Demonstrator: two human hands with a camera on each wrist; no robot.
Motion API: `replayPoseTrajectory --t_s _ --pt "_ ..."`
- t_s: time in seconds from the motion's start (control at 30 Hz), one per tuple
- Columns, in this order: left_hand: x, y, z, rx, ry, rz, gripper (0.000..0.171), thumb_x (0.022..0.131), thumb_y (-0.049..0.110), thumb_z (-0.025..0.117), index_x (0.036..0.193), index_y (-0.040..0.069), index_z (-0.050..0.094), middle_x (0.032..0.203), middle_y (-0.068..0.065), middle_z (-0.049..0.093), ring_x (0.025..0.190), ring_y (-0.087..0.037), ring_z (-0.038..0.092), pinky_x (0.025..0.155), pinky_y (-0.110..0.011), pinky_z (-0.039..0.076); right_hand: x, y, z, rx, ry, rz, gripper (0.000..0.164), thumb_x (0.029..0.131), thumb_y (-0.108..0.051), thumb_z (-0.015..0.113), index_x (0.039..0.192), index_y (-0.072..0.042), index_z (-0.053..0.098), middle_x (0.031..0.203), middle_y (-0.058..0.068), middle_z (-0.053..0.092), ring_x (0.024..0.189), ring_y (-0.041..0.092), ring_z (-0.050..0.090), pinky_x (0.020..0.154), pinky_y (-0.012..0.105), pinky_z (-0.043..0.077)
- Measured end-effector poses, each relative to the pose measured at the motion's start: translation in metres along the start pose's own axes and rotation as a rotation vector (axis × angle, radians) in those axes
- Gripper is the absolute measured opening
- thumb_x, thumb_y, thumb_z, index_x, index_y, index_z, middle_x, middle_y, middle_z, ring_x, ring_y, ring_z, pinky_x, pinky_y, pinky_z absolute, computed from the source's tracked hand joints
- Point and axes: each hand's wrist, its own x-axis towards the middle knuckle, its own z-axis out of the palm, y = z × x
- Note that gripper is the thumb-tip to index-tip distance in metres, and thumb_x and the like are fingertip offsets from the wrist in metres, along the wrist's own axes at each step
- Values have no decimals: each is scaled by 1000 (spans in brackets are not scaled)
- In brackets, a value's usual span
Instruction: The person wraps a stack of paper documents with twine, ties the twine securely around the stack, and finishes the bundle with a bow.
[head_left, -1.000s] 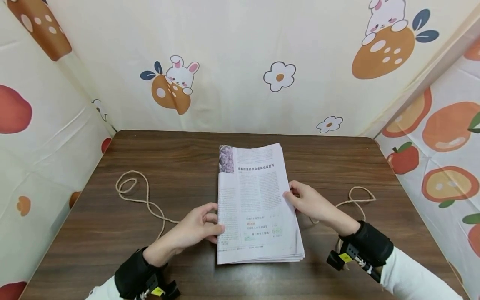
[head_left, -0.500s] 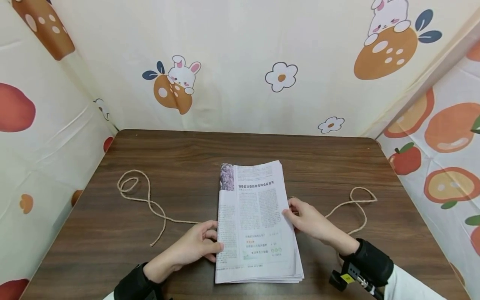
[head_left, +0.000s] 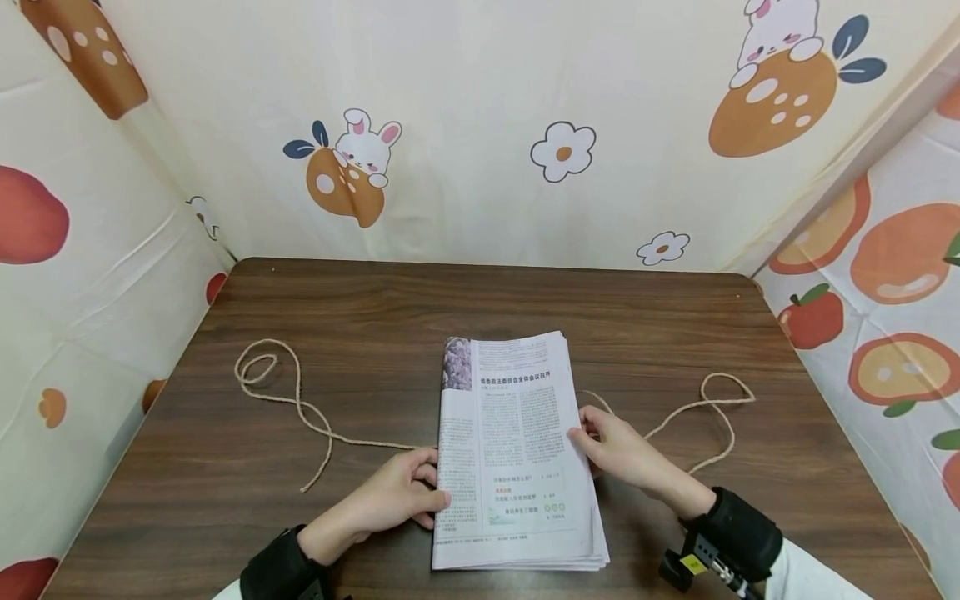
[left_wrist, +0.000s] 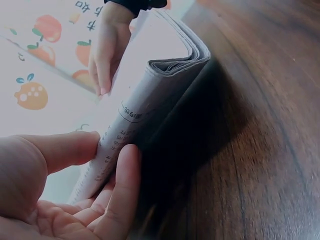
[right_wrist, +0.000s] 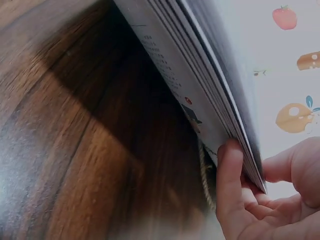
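Note:
A folded newspaper is held between both hands over the middle of the table, slightly raised in the wrist views. My left hand grips its folded left edge, thumb on top and fingers beneath, as the left wrist view shows. On the opposite side, my right hand pinches the loose page edges, thumb above and fingers below. A thin beige rope crosses the tabletop, its middle hidden beneath the newspaper. The rope's strand shows under the paper in the right wrist view.
The brown wooden table meets a cream patterned curtain at its back edge. Patterned sheets also hang at both sides. Rope loops lie left and right of the newspaper, and the right forearm passes over one end.
The newspaper and both hands have come towards the person, mostly in the first half second, then shifted very slightly. More of the rope's left part is uncovered.

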Motion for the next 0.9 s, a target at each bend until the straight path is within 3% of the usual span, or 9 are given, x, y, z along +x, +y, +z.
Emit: replayPoseTrajectory --t_s 0.33,0.5,0.67,0.77,0.9 --pt "3 -3 -3 80 74 -19 56 80 5 67 124 -14 39 83 -9 63 65 -19 63 54 -34 53 6 10 3 -78 51 10 15 93 -12 49 101 0 53 84 7 62 65 14 59 50 27 50" --pt "4 -2 -5 136 99 -30 55 78 7 69 120 -13 42 79 -7 61 57 -19 61 51 -34 52 10 14 5 -130 85 -2 12 92 -11 51 99 -2 53 80 4 61 58 13 56 48 28 49" --pt "1 1 -12 327 126 -10 46 77 12 72 113 -7 51 72 -3 60 52 -15 58 47 -30 49 11 18 4 -225 157 -22 20 88 -10 56 105 0 54 82 5 61 53 10 55 46 24 46" --pt "-1 2 -16 501 199 40 37 76 15 73 106 0 57 69 3 59 51 -8 54 48 -24 44 11 20 2 -324 233 -75 24 86 -10 60 107 -1 56 81 3 61 57 7 54 51 23 44" --pt "-1 5 -18 656 309 106 29 74 15 73 100 7 61 70 9 57 57 -1 51 55 -20 40 9 19 -2 -438 313 -185 20 82 -7 63 101 -3 60 79 -1 62 65 6 54 58 24 43"
